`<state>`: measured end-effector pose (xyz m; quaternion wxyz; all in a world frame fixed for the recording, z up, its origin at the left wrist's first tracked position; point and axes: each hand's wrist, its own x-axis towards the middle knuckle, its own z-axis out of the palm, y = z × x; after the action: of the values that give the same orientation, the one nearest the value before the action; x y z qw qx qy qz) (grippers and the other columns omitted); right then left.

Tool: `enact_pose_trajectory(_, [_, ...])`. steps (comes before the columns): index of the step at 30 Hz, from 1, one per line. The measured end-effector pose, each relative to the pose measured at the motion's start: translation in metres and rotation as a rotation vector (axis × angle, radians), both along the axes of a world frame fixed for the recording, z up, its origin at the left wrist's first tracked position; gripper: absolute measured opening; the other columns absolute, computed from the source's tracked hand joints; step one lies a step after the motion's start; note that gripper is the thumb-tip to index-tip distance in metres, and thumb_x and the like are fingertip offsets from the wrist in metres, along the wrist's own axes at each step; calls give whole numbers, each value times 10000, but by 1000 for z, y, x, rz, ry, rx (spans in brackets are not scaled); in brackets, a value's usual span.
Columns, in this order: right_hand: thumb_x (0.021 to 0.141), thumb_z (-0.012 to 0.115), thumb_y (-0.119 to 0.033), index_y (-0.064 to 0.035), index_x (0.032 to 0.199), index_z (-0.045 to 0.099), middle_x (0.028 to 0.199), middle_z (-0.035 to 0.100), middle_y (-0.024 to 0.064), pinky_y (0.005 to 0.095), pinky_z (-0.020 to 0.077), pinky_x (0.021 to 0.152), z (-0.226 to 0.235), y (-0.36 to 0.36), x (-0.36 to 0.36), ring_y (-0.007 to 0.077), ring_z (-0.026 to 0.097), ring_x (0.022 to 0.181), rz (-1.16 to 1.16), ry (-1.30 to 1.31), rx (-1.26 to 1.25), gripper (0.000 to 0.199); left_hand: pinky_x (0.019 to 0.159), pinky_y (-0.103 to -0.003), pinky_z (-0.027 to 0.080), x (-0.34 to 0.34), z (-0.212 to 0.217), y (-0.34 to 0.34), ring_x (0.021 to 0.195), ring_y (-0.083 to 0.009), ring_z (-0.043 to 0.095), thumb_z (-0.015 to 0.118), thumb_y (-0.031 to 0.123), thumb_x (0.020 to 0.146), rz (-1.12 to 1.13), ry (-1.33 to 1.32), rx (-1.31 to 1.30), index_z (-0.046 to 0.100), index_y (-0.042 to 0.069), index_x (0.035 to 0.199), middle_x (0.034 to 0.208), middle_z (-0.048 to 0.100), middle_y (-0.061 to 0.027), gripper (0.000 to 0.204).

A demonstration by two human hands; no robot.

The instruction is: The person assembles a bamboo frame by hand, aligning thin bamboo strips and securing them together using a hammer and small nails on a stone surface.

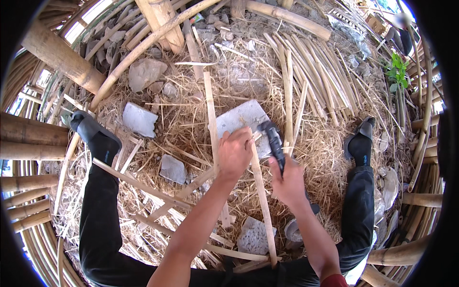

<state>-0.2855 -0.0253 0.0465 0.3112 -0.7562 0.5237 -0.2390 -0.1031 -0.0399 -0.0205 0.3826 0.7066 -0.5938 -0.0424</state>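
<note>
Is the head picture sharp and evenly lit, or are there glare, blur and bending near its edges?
Head view: hard sunlight, short shadows; the pale flat stone slab glares; the right hand and its dark-handled blade tool look slightly soft; thick bamboo poles bend toward the black rim.

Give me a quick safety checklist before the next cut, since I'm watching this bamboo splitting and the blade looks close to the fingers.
1. Left hand grips the bamboo strip firmly: ok, fingers closed round its upper end.
2. Right hand holds the dark knife securely: ok, fist closed on the handle.
3. Left fingers are away from the blade: not ok, the blade tip sits right beside them.
4. Strip rests on the flat stone slab: cannot tell, the hand hides the contact.
5. Legs are out of the blade's path: ok, the left foot and right foot are spread wide.
6. Blade edge condition: cannot tell, too blurred.
</note>
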Motion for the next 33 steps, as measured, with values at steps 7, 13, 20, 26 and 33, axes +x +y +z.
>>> enact_pose_trajectory(7, [1029, 634, -242, 58, 991, 592, 600, 612, 197, 481, 467, 530, 35, -2, 5, 413, 629, 542, -88, -110, -38, 305, 811, -390, 504, 3, -7, 6, 867, -280, 710, 813, 89, 796, -24, 47, -8, 721, 55, 793, 1183, 766, -90, 98])
enact_pose_trajectory(13, [1018, 641, -233, 60, 1007, 592, 601, 609, 210, 492, 475, 521, 15, 1, 4, 437, 617, 525, -19, 68, -86, 297, 813, -380, 515, 3, -5, 5, 822, -298, 684, 825, 110, 790, -7, 91, 14, 728, 67, 781, 1198, 767, -50, 107])
enact_pose_trajectory(20, [1018, 632, -249, 41, 958, 561, 593, 600, 221, 516, 488, 515, -25, 5, -2, 443, 642, 547, 104, 167, -87, 305, 874, -360, 515, 1, -2, 2, 910, -255, 716, 801, 74, 783, -9, 106, 46, 746, 72, 784, 1198, 766, -45, 55])
enact_pose_trajectory(26, [1020, 632, -247, 50, 976, 567, 576, 599, 224, 513, 482, 505, 2, 11, 5, 442, 640, 536, -78, -74, -1, 307, 889, -352, 494, 4, -4, 3, 920, -236, 715, 808, 89, 788, -16, 104, 37, 754, 75, 788, 1214, 761, -52, 56])
enact_pose_trajectory(33, [1032, 593, -335, 30, 1117, 584, 655, 643, 249, 560, 517, 607, -14, 7, -14, 492, 667, 664, -70, 73, 165, 376, 878, -344, 510, 1, -4, 6, 875, -267, 702, 815, 125, 797, 27, 73, 98, 753, 92, 791, 1225, 759, -28, 70])
